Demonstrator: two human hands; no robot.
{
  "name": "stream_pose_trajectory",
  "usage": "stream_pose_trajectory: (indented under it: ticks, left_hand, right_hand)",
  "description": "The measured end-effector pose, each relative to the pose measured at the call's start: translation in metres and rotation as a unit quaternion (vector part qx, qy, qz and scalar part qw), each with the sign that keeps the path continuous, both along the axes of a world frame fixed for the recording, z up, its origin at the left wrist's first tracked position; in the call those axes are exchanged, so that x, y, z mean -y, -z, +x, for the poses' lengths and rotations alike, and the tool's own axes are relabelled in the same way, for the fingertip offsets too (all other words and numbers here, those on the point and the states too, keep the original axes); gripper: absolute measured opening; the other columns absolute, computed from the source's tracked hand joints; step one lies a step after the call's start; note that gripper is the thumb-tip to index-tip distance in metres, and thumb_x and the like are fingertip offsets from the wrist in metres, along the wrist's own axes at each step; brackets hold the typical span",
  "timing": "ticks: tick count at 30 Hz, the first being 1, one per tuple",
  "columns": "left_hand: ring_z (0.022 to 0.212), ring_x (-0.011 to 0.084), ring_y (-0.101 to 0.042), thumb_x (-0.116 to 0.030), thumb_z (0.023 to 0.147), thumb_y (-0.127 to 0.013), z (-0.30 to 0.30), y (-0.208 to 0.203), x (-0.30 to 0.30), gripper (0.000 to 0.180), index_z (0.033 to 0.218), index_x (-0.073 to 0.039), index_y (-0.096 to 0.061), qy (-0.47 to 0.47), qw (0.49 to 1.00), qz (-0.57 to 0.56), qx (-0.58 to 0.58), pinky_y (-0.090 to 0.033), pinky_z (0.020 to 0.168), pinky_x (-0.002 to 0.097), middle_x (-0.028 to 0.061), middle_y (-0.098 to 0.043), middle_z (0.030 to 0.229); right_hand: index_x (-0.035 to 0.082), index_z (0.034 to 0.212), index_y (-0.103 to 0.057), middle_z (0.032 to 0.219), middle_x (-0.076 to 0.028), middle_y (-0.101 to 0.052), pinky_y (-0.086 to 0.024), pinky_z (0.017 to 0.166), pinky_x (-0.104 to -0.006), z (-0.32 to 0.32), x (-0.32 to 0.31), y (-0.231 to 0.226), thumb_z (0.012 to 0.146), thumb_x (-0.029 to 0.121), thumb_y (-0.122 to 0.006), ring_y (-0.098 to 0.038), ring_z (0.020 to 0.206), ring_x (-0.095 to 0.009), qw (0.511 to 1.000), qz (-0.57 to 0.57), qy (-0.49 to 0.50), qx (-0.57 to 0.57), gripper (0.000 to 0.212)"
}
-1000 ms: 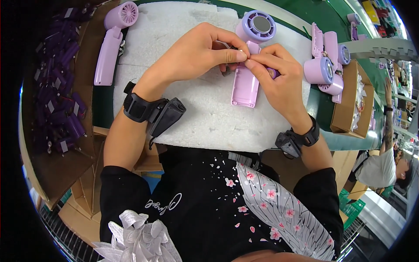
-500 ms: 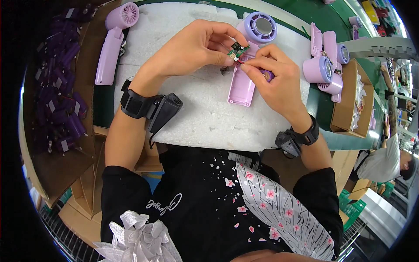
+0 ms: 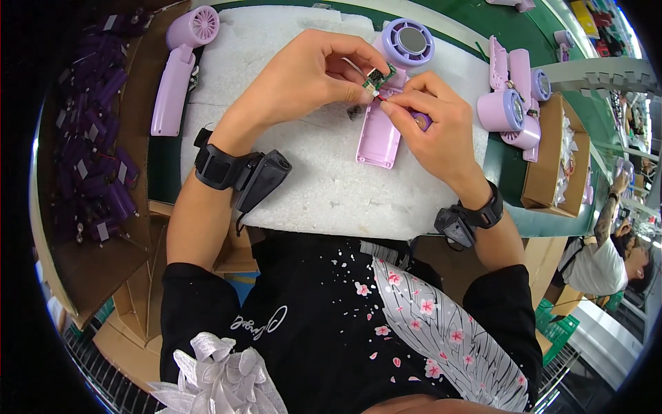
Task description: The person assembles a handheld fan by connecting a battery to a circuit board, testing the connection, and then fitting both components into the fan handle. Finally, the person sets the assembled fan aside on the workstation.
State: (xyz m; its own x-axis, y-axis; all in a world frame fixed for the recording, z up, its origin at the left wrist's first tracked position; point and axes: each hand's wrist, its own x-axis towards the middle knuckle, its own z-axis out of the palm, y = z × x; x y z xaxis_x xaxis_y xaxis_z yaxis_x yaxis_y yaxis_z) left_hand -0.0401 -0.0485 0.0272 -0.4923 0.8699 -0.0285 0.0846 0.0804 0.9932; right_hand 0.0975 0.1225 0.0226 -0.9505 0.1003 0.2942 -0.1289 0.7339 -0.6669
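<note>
Between the thumb and fingers of my left hand (image 3: 296, 83) is a small green circuit board (image 3: 377, 79), held over an opened pink handheld fan. My right hand (image 3: 441, 131) pinches a thin red wire (image 3: 382, 99) by the white connector at the board's near edge; whether the plug is seated cannot be made out. A purple battery cell (image 3: 422, 121) shows under the right hand's curled fingers. Beneath both hands lies the fan's pink handle shell (image 3: 378, 143), hollow side up. Its round lilac fan head (image 3: 408, 43) points away from me.
A white foam pad (image 3: 310, 186) covers the bench. On the left are another pink fan (image 3: 172, 90) and a cardboard box (image 3: 134, 159) of purple battery cells. Several fan parts (image 3: 502, 112) and a small carton (image 3: 557, 176) stand at right. A co-worker (image 3: 600, 265) is further right.
The circuit board has tilted slightly in my left hand. The pink shell and fan head have shifted a little left. A co-worker's arm at far right has moved forward.
</note>
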Motion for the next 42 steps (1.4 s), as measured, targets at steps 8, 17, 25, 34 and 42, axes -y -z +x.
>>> stream_pose_trajectory:
  ticks: [8,17,25,34,42]
  left_hand:
    - [0.079,0.0083,-0.062,0.008,0.077,-0.069,0.003,-0.004,0.000,0.030,0.106,-0.001,-0.069,0.011,1.000,-0.003,-0.012,-0.052,0.074,0.0227,0.0038,-0.067,0.088]
    - [0.082,0.0099,-0.064,0.005,0.077,-0.063,0.011,0.004,-0.005,0.036,0.112,-0.001,-0.069,-0.006,0.999,0.010,-0.040,-0.053,0.078,0.0242,0.0066,-0.069,0.091]
    - [0.084,0.0104,-0.063,0.004,0.078,-0.060,0.017,0.006,-0.009,0.031,0.108,0.003,-0.065,-0.039,0.995,0.044,-0.080,-0.053,0.077,0.0248,0.0057,-0.067,0.096]
    - [0.078,0.0110,-0.064,0.002,0.079,-0.062,0.015,0.001,-0.006,0.028,0.106,0.006,-0.067,-0.045,0.998,-0.046,0.001,-0.053,0.071,0.0237,0.0075,-0.068,0.094]
    - [0.076,0.0114,-0.065,0.003,0.082,-0.060,0.017,0.004,-0.004,0.024,0.104,0.009,-0.068,-0.054,0.997,-0.032,-0.035,-0.053,0.067,0.0227,0.0088,-0.068,0.093]
  right_hand:
    - [0.000,0.084,-0.071,0.080,-0.007,-0.059,-0.045,0.059,-0.0262,-0.001,-0.001,-0.001,0.080,0.009,-0.073,-0.057,0.067,-0.016,1.000,0.007,-0.005,0.006,0.010]
    - [0.001,0.088,-0.068,0.083,-0.007,-0.061,-0.044,0.055,-0.0263,-0.002,-0.003,0.000,0.079,0.006,-0.073,-0.056,0.059,-0.015,0.998,0.016,-0.030,-0.048,0.012]
    - [0.004,0.098,-0.066,0.091,-0.007,-0.065,-0.042,0.051,-0.0240,-0.006,0.004,-0.001,0.072,0.005,-0.077,-0.053,0.051,-0.012,0.995,0.009,0.049,-0.085,0.029]
    - [0.006,0.101,-0.069,0.087,-0.006,-0.065,-0.042,0.051,-0.0242,-0.007,-0.002,0.001,0.069,0.007,-0.080,-0.054,0.054,-0.012,0.992,0.031,0.046,-0.111,0.035]
    - [0.007,0.099,-0.071,0.084,-0.005,-0.066,-0.044,0.051,-0.0241,-0.009,0.000,0.010,0.067,0.009,-0.082,-0.056,0.057,-0.012,0.992,0.017,0.049,-0.119,0.034]
